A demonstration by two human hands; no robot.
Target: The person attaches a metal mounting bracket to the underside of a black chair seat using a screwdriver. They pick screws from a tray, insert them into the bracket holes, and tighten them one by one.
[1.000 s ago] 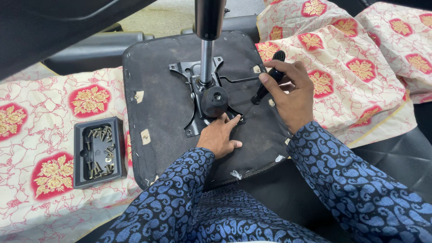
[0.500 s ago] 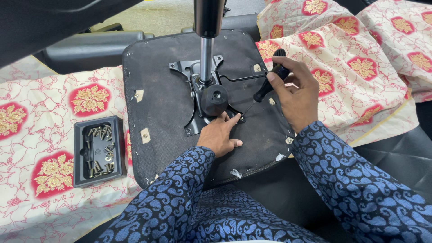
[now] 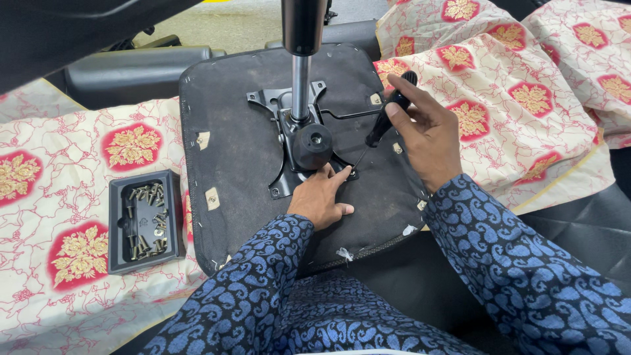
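An upturned black chair seat [image 3: 236, 141] lies in front of me with a black metal mechanism plate [image 3: 289, 141] and a gas-lift column [image 3: 301, 72] standing up from it. My right hand [image 3: 424, 131] grips a black-handled screwdriver [image 3: 388, 112], its thin shaft slanting down to the plate's near right corner. My left hand [image 3: 322, 197] rests flat on the seat underside, fingers touching that same corner by the screwdriver tip. A round black knob [image 3: 312, 144] sits just above my left fingers.
A small black tray [image 3: 118, 227] holding several screws and bolts lies on the patterned cloth [image 3: 72, 190] to the left. Black armrest parts [image 3: 138, 69] lie behind the seat. More patterned cloth [image 3: 526, 98] covers the right side.
My right hand has shifted on the screwdriver handle, turning it slightly. My left hand stays at the plate's corner. The seat has not moved.
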